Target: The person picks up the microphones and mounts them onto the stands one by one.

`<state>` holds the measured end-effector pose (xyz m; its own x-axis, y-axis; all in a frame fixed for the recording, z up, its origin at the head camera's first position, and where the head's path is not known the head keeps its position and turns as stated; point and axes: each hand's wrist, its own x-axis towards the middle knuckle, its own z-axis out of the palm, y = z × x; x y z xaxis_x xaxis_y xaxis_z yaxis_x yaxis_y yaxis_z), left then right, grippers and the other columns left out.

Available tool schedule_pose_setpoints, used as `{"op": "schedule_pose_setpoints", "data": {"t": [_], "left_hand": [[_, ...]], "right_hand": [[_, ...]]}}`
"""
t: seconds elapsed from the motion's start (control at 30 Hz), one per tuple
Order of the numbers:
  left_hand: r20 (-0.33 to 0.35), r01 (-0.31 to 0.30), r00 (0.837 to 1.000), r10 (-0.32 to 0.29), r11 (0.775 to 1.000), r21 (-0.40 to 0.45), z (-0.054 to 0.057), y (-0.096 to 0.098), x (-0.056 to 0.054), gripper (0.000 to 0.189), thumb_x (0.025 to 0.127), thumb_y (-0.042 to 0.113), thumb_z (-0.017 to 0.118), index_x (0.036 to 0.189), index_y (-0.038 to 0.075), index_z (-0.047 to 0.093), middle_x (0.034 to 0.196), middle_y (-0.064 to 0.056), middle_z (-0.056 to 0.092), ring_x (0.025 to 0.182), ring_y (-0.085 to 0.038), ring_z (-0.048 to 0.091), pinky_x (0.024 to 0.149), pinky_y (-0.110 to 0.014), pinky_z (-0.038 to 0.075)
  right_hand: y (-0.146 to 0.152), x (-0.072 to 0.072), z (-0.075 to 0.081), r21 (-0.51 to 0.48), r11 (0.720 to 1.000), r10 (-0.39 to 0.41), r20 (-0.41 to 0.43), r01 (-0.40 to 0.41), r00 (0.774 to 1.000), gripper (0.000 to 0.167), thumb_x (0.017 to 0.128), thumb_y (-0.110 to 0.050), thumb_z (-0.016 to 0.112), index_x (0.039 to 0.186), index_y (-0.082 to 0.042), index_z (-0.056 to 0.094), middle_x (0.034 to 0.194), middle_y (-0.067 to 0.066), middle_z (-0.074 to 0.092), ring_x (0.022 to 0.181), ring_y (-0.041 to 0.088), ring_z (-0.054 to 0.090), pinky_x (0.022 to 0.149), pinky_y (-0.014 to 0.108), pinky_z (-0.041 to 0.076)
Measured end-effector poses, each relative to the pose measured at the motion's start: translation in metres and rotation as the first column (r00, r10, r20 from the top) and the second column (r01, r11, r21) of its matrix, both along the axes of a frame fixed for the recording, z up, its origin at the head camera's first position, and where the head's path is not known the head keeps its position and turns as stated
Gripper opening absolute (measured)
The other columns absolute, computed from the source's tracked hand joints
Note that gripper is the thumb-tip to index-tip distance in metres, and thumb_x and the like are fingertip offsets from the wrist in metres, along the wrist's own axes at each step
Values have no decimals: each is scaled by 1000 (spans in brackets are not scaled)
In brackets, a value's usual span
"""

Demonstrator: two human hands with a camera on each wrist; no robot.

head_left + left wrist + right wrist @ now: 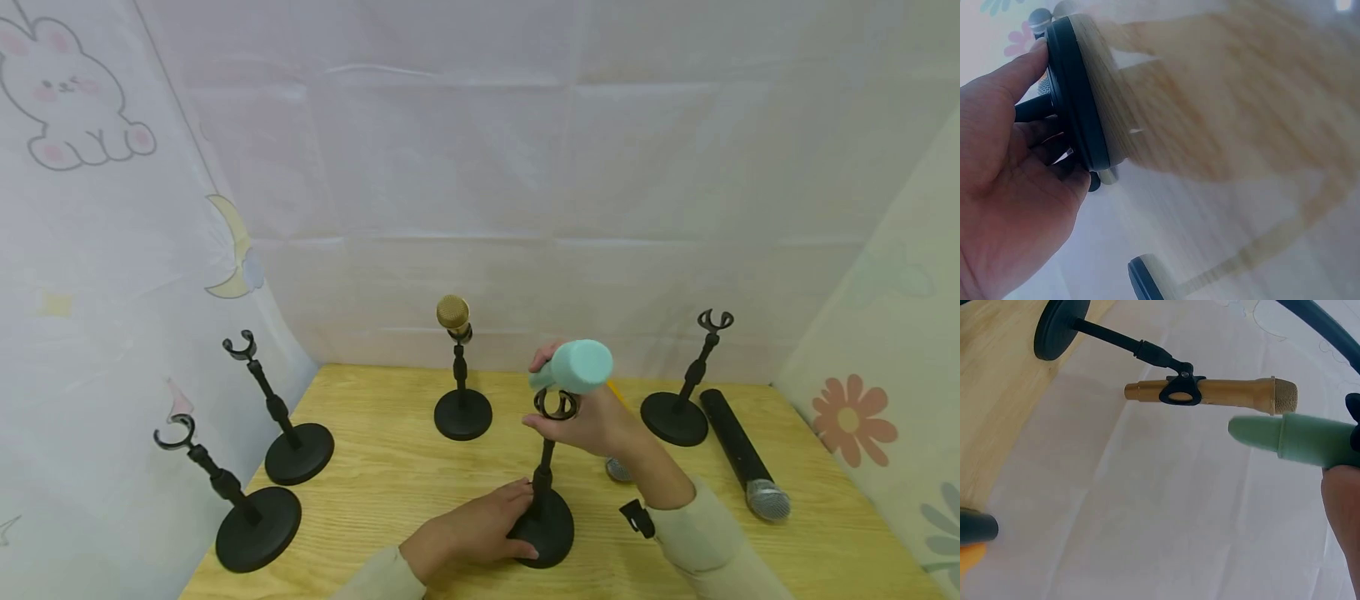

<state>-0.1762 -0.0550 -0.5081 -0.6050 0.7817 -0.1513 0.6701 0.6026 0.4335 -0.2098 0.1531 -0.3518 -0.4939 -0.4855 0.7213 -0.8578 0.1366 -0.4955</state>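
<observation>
My left hand (487, 521) grips the round black base of a microphone stand (551, 533), thumb at the near edge and fingers beside the pole. In the left wrist view, the base (1079, 94) shows edge-on by the thumb and fingers. My right hand (592, 421) holds a mint-green microphone (583, 367) at the stand's top, its broad round end towards me. The thumb lies by the black clip (557, 406), just under the microphone. In the right wrist view, the microphone's (1310, 439) tapered part points left, and a finger presses its underside; its far portion runs out of frame.
Two bare stands (258, 529) (298, 454) are at the left. A gold microphone (453, 312) sits in a stand at the back. At the right are another stand (675, 418) and a black microphone (738, 442). A silver microphone head (618, 470) peeks out beside my right forearm.
</observation>
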Motion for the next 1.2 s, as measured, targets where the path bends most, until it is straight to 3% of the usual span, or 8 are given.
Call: {"op": "schedule_pose_setpoints", "data": {"t": [0.2,0.37,0.57,0.83,1.2], "left_hand": [[-6,3,1000,-3,1000,2,2,0,1,76,98,54,60,154,6,42,164,-4,32,153,-17,26,120,-30,32],[-18,5,1000,-5,1000,-6,4,0,2,76,97,55,60,153,6,43,163,-5,33,152,-17,28,119,-30,32],[-33,6,999,-6,1000,-14,3,1,1,77,98,56,58,154,6,42,163,-5,33,152,-17,27,119,-30,32],[-25,18,1000,-18,1000,-12,1,2,2,76,99,55,56,154,5,41,164,-6,32,153,-19,25,120,-30,31],[-56,31,998,-33,999,-31,-2,1,-1,78,99,58,53,155,5,40,164,-7,31,153,-20,25,120,-30,31]], "right_hand": [[-5,-1,-5,-52,998,-43,-10,43,999,55,70,10,85,114,-7,57,108,2,60,99,14,57,92,22,49],[-6,-1,-8,-80,995,-57,9,57,998,49,69,12,83,107,-7,59,102,3,62,93,14,59,88,20,50],[-9,0,-12,-118,993,-5,-20,2,1000,41,69,18,79,99,-5,64,94,6,67,87,16,65,86,18,54],[-11,3,-14,-106,994,6,13,-5,1000,36,75,19,75,97,-8,68,94,8,71,88,18,68,87,19,54],[-12,3,-14,-101,995,-11,-35,7,999,36,73,18,75,94,-9,65,87,5,65,77,14,61,77,18,53]]}}
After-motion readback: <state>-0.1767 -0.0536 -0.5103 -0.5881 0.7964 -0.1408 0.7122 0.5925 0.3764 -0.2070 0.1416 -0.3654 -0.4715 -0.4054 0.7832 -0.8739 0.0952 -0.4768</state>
